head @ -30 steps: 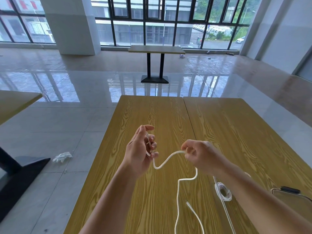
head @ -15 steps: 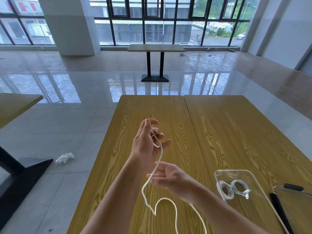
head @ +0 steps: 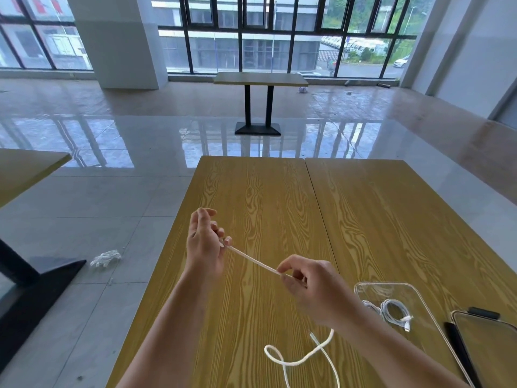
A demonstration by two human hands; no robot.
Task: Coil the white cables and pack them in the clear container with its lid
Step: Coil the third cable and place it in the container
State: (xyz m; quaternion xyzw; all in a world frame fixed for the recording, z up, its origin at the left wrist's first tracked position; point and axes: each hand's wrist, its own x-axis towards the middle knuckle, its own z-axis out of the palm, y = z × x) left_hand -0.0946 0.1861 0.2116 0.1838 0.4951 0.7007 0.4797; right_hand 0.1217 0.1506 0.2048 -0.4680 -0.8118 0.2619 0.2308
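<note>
White cable (head: pixel 253 260) now pulled taut btwn hands vs slack 0.5 s ago: left hand (head: pixel 203 247) fingers pinch one end, right hand (head: pixel 313 287) fingers pinch mid-length, rest trailing on tabletop (head: pixel 377 219). Next wrap likely; coiling barely begun.

Above the near part of the wooden table (head: pixel 265 197), the left hand (head: pixel 204 245) is left of and farther than the right hand (head: pixel 310 287); a cable (head: pixel 251 260) runs between them, its slack lying on the table nearer. Right of the hands stands a clear container (head: pixel 361 289) with coiled cables (head: pixel 391 310) in it, its lid (head: pixel 492 348) farther right
</note>
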